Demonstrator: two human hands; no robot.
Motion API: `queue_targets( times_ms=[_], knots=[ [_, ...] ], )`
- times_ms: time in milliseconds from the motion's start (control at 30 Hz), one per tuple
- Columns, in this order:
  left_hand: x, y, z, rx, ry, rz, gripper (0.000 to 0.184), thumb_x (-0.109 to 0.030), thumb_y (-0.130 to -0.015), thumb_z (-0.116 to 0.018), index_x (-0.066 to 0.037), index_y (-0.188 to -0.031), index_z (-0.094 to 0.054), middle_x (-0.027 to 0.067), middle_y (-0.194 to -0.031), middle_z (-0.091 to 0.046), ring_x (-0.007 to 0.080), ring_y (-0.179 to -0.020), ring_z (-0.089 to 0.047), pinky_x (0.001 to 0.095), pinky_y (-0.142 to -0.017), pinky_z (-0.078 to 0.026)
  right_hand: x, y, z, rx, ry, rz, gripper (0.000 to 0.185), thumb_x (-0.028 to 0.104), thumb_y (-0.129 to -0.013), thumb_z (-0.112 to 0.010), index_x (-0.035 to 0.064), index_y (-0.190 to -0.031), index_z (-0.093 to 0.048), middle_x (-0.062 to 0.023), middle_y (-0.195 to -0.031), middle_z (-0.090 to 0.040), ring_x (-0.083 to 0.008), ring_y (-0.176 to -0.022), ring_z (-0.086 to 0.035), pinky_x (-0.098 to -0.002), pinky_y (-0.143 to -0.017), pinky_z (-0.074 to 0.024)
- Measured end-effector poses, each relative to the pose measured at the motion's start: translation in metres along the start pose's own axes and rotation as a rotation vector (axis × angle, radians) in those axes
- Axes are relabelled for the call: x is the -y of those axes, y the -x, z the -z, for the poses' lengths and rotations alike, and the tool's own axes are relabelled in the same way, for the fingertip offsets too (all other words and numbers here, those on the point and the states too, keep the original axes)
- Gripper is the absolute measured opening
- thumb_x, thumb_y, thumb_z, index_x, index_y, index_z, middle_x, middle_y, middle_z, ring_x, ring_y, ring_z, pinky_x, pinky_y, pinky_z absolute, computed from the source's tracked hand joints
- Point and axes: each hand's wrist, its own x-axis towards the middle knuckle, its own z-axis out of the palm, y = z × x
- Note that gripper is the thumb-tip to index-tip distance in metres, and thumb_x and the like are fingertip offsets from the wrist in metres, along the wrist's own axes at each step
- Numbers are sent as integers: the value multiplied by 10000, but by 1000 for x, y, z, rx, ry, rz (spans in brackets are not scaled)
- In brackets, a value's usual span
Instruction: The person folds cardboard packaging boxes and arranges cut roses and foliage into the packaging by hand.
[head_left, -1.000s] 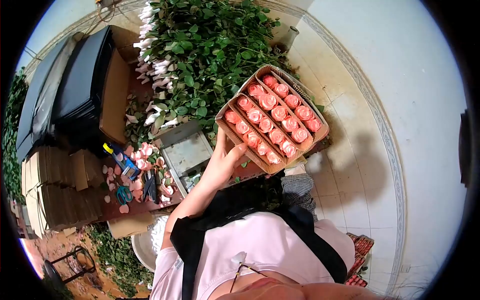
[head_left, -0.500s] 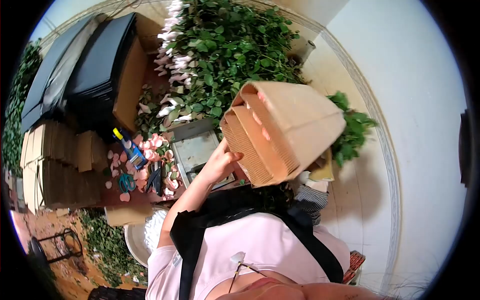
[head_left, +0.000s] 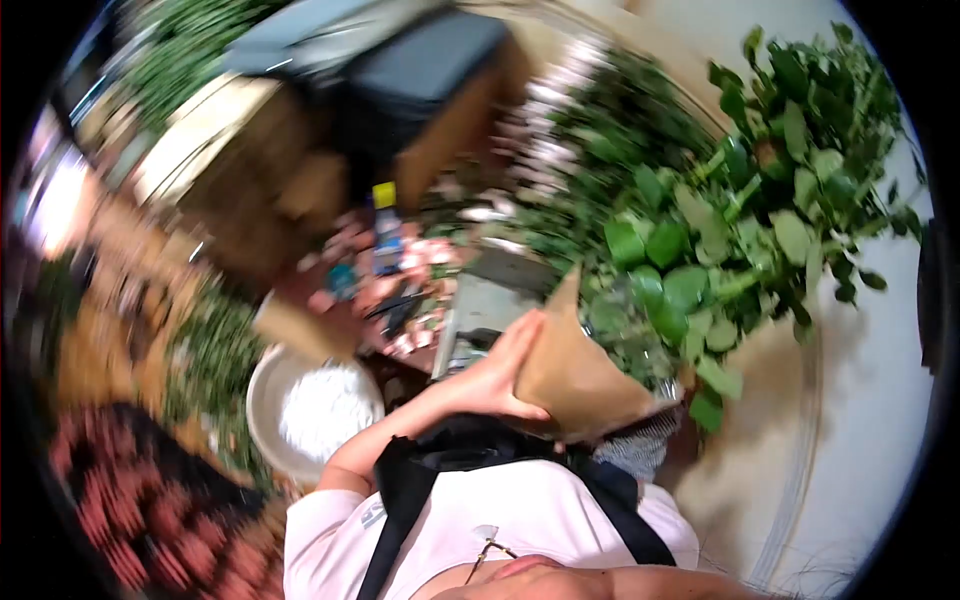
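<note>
While the left hand (head_left: 500,372) curved its grip around one end of the paper-wrapped bundle (head_left: 588,372), right of the metal tray (head_left: 487,302), leafy stems (head_left: 793,240) fanned out farther right. A blue bottle (head_left: 386,245) was left of the tray; the right hand's grip I could not tell.

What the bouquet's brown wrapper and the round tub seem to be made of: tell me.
Brown wrapper: probably cardboard or stiff paper, matte, judging by its plain tan face and lack of strong glare.
Round tub: likely plastic, smooth-looking, judging by its even pale colour and rounded rim, though blur leaves that open.
</note>
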Motion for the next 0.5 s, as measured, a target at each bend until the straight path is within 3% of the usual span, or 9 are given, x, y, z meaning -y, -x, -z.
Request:
queue_targets(
  times_ms=[100,133,200,333,400,433,467,500],
  knots=[
    [-5,51,-31,-222,-101,114,1412,-540,-591,-892,20,-1516,16,252,-1567,-41,357,-1479,-47,428,-1188,-135,-45,-24,-52,362,-62,-127,459,397,-1003,-492,135,-1380,-474,-108,-1387,-494,-275,-1205,-524,-447,-963,-506],
    [-3,64,-48,-367,-86,101,1440,-606,-590,-854,33,-1516,46,252,-1572,-25,406,-1474,1,465,-1187,-99,-63,-27,-73,496,-85,-184,458,396,-1004,-490,136,-1380,-474,-108,-1386,-494,-274,-1204,-524,-447,-963,-506],
    [-15,92,-79,-620,-210,142,1492,-596,-557,-875,15,-1514,94,229,-1566,-38,405,-1462,-35,455,-1182,-115,-99,-15,-118,783,-111,-337,454,396,-1006,-486,137,-1379,-475,-108,-1384,-496,-273,-1202,-525,-446,-962,-505],
    [-67,157,-123,-1002,-413,294,1432,-466,-582,-889,-34,-1529,94,218,-1545,-88,388,-1427,-126,431,-1172,-152,-140,68,-210,1275,-188,-579,448,394,-1009,-478,140,-1378,-477,-109,-1380,-499,-271,-1198,-527,-445,-962,-504],
    [-101,183,-150,-1184,-317,506,1402,-429,-596,-879,-38,-1532,89,210,-1544,-95,362,-1428,-150,403,-1174,-153,-141,128,-241,1506,-217,-664,445,394,-1011,-474,142,-1378,-479,-109,-1379,-500,-270,-1196,-528,-444,-961,-504],
    [-112,190,-162,-1271,-277,486,1388,-424,-611,-872,-35,-1532,90,214,-1536,-118,343,-1425,-172,385,-1172,-165,-137,153,-249,1607,-225,-684,443,394,-1012,-473,143,-1378,-479,-109,-1378,-501,-269,-1195,-529,-444,-961,-504],
    [-125,202,-175,-1327,-426,585,1368,-407,-634,-861,-49,-1534,104,213,-1542,-119,335,-1429,-180,396,-1166,-189,-131,185,-258,1708,-230,-719,442,393,-1013,-471,144,-1377,-480,-109,-1377,-502,-269,-1194,-529,-444,-961,-504],
    [-138,210,-184,-1416,-246,543,1357,-407,-657,-847,-45,-1529,128,193,-1568,-70,304,-1448,-140,396,-1169,-177,-126,215,-264,1800,-239,-750,440,393,-1014,-469,144,-1377,-480,-109,-1376,-502,-268,-1193,-530,-443,-961,-503]
  ],
)
